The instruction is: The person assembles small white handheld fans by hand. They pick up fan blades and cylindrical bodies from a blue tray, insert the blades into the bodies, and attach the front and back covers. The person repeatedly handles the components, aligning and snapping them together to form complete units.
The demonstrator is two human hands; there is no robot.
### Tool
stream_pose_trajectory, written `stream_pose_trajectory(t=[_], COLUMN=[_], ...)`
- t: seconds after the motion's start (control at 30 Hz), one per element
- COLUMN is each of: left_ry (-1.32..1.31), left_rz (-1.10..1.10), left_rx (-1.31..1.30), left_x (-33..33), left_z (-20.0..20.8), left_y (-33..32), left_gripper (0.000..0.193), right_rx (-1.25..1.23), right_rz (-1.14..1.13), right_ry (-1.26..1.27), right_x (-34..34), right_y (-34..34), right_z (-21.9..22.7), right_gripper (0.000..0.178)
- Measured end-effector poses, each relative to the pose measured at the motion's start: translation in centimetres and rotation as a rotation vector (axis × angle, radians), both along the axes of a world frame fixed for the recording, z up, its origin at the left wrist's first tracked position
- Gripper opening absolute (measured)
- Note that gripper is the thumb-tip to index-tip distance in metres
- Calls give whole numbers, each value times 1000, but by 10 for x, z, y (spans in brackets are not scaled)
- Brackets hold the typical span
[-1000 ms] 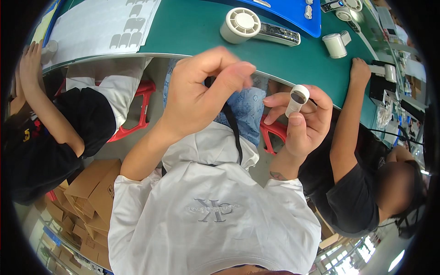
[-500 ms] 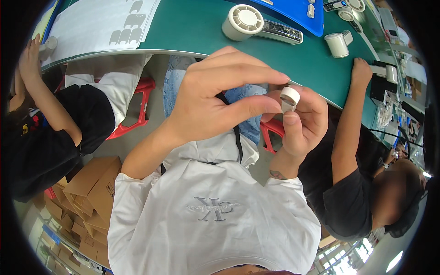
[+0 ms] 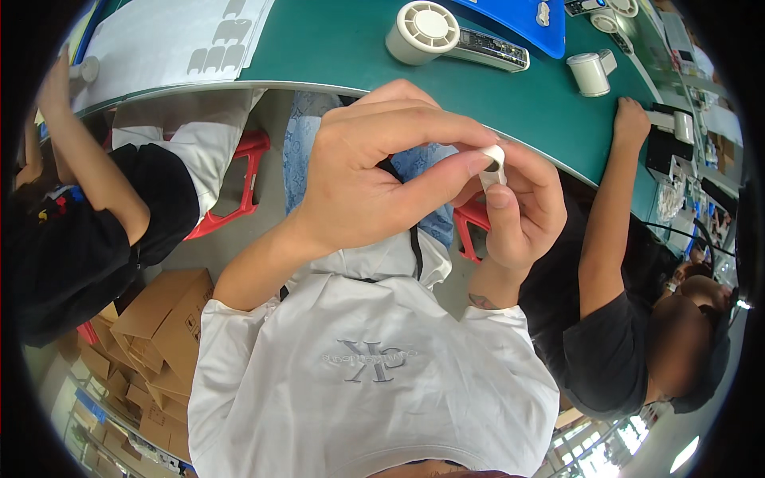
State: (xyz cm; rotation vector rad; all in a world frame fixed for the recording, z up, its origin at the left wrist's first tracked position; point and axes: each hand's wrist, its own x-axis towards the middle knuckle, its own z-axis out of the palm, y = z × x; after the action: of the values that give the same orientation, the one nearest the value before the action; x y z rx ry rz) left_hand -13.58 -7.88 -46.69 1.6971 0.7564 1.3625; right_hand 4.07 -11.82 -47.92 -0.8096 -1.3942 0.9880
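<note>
Between my two hands, just in front of the table edge, is a small white plastic part (image 3: pixel 496 177) with a ring-shaped end, a dark opening and a short flat stem. My right hand (image 3: pixel 527 215) grips its stem, the thumb lying on the near side and the fingers curled behind. With thumb and forefinger, my left hand (image 3: pixel 358 163) pinches the ring end from the left. Fingers hide part of its far side.
On the green table (image 3: pixel 335 56) lies a white handheld fan (image 3: pixel 424 33) with an exposed circuit handle. Beyond it are a blue tray (image 3: pixel 518 24), another white fan body (image 3: pixel 590 76) and paper sheets (image 3: pixel 167 48). Co-workers sit on both sides; cardboard boxes (image 3: pixel 163 319) stand lower left.
My left thumb and forefinger have closed onto the white part's ring end, which has turned and shifted slightly left. Before, the thumb tip was just beside it.
</note>
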Motion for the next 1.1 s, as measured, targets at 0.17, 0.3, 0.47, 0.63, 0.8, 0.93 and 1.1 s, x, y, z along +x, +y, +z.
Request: stream_pose_trajectory(t=[0.17,0.3,0.47,0.63,0.8,0.93,1.1], left_ry=[17,69,114,51,137,92,63], left_rz=[-24,-58,-36,-9,56,102,61], left_rx=[3,34,36,-107,-4,-149,-265], left_x=[-2,-7,-13,-11,-12,-6,-7], left_z=[1,1,3,-1,-7,-6,-4], left_y=[5,9,10,8,13,10,12], left_gripper=[26,26,25,25,22,17,15], right_rx=[-89,-55,-60,-114,-67,192,277], right_rz=[9,-8,32,-2,24,-84,-110], right_ry=[-4,-57,-190,-129,-397,-682,-741], right_x=[2,0,3,-7,-2,2,7], right_y=[-2,-1,2,3,12,23,31], right_z=[-1,-1,7,3,2,4,8], right_gripper=[30,29,29,33,40,44,42])
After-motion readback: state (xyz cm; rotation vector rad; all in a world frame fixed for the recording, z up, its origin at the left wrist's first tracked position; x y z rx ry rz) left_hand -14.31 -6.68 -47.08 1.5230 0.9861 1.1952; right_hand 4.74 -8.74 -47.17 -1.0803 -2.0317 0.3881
